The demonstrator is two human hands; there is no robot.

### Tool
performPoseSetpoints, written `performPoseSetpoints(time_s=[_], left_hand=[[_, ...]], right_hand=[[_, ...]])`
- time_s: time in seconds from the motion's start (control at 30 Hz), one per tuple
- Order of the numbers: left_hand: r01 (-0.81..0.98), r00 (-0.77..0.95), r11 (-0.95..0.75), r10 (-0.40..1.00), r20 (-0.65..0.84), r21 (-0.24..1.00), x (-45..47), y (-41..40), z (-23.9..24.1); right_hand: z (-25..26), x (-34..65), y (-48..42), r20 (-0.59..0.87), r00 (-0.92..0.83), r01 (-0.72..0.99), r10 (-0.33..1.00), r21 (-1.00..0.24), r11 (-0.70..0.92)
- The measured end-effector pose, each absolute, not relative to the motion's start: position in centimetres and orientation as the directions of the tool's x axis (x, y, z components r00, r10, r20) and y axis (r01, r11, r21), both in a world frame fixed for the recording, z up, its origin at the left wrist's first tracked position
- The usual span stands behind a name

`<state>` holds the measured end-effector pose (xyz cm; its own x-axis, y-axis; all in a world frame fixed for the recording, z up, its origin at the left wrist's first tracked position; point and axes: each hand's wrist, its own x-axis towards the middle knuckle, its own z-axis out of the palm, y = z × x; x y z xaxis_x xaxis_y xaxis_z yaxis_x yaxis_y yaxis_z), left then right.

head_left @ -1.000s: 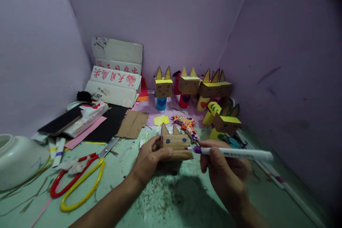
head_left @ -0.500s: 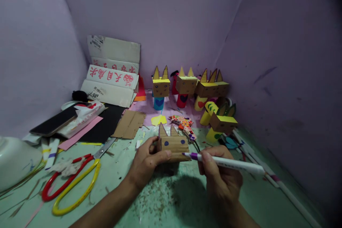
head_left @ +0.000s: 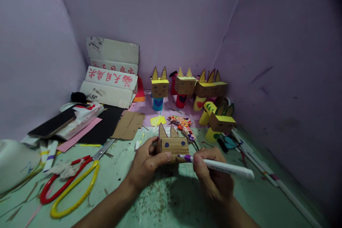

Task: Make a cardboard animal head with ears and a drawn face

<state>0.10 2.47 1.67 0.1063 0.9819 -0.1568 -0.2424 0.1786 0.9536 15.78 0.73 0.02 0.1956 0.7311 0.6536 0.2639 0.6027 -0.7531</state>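
A small cardboard box head (head_left: pixel 175 146) with two pointed ears and two dark blue eye dots stands low over the table. My left hand (head_left: pixel 149 158) grips it by its left side, thumb across the front. In my right hand (head_left: pixel 213 171) is a white marker (head_left: pixel 227 168) with a purple tip, held like a pen. The tip is at the lower front of the box, below and between the eyes; whether it touches the cardboard I cannot tell. Behind the box lies a flower-patterned glue gun (head_left: pixel 183 124), its cord running toward my right hand.
Several finished box-headed figures, such as one with a blue body (head_left: pixel 157 104), stand at the back. Red and yellow scissors (head_left: pixel 77 178) lie at left. Cardboard pieces (head_left: pixel 128 124), black paper and a phone-like dark slab (head_left: pixel 53 123) lie beyond; white rods (head_left: pixel 267 172) line the right wall.
My right hand has moved left with the marker, bringing its tip from near the box's right edge to the middle of its lower front. My left hand keeps its grip.
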Motion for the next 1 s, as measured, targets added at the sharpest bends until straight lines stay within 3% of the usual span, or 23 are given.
performPoseSetpoints(time_s=[1.0], left_hand=[[-0.234, 0.099, 0.197, 0.979, -0.178, 0.952, 0.13, 2.46, 1.83]], right_hand=[[0.36, 15.75, 0.78, 0.653, 0.170, 0.336, 0.738, -0.742, 0.580]])
